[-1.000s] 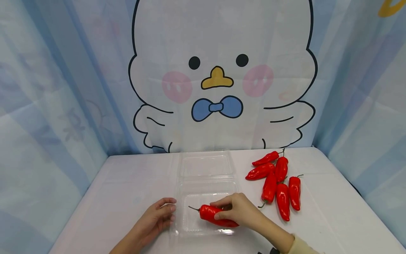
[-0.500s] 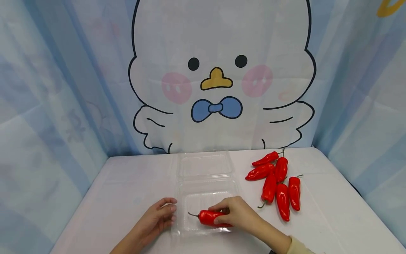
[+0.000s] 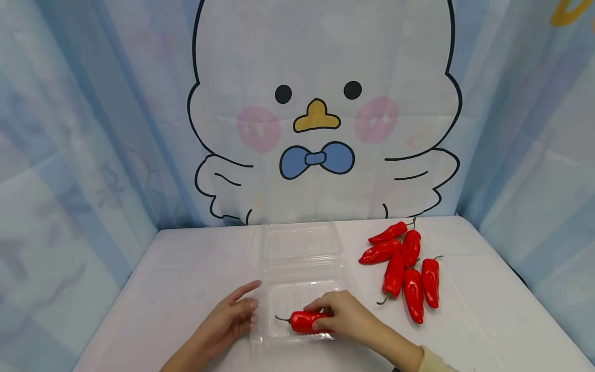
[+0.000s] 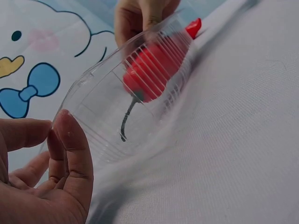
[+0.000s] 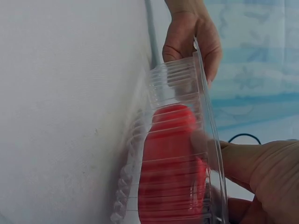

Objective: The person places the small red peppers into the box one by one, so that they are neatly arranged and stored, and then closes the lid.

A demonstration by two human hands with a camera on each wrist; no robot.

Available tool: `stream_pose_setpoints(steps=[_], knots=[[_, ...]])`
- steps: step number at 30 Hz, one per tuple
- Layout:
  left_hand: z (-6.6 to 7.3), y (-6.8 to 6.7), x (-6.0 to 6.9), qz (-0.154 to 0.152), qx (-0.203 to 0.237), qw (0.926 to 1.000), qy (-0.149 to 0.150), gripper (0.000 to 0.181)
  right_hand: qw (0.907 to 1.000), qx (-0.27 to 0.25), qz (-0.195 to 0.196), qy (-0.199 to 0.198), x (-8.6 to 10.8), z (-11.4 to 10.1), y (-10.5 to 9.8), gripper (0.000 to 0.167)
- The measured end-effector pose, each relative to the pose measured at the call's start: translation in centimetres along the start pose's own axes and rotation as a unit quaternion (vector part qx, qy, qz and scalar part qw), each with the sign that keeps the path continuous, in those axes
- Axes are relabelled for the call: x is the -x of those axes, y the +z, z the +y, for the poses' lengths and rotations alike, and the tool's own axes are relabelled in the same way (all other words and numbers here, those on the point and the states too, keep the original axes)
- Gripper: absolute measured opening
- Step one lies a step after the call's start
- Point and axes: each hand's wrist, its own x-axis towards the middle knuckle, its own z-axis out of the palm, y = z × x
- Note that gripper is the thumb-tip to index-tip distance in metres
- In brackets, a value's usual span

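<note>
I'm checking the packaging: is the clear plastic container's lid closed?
No, the lid lies open beyond the base, in which the right hand holds a red pepper.

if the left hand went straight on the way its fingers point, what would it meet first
Most likely the left rim of the open, clear plastic container. The left hand is right beside it, perhaps touching; contact is hard to judge. The glossy red pepper is beyond that rim.

In head view, the gripped pepper (image 3: 303,322) has its tip hidden (sleeve (image 3: 431,360) cropped).
</note>
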Motion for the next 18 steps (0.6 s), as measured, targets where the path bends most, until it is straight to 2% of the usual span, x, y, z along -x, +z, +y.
stream_pose_setpoints(steps=[10,18], knots=[[0.06,0.09,0.13,0.005,-0.002,1.0,0.006,0.068,0.9998,0.0,-0.021,0.008,0.0,0.19,0.43,0.025],[-0.04,0.17,0.29,-0.002,0.003,1.0,0.007,0.069,0.9997,-0.003,-0.02,0.014,0.07,-0.04,0.35,0.025]])
